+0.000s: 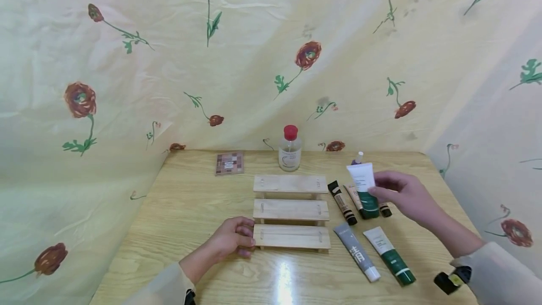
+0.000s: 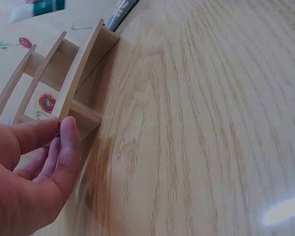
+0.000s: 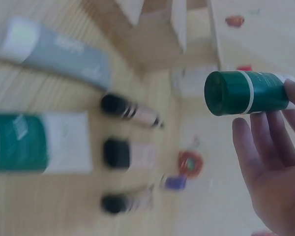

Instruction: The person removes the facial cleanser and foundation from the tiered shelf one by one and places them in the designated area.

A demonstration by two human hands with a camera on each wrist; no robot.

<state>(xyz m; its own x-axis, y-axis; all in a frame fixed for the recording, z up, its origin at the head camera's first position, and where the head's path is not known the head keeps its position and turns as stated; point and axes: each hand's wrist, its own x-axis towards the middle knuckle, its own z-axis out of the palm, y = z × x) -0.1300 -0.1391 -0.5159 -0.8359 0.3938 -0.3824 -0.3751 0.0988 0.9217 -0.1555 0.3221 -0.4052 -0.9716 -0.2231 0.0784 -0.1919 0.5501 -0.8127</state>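
Note:
A three-step wooden rack [image 1: 292, 236] stands mid-table. My left hand [image 1: 230, 239] pinches the left end of its lowest, front step between thumb and fingers, seen close up in the left wrist view, where the rack [image 2: 78, 73] shows from the side. Raised to the right of the rack, a white-and-green squeeze tube [image 1: 368, 204] is held by my right hand [image 1: 402, 196], thumb on its front and green cap downward. In the right wrist view the held tube [image 3: 265, 92] is clear of the table, with fingers behind it.
A grey tube [image 1: 355, 251] and another white-and-green tube [image 1: 391, 255] lie front right. Behind them are several black-capped tubes, one a black-and-beige tube [image 1: 342, 204], others partly hidden. A red-capped bottle [image 1: 290, 156] and a palette [image 1: 229, 164] are at the back.

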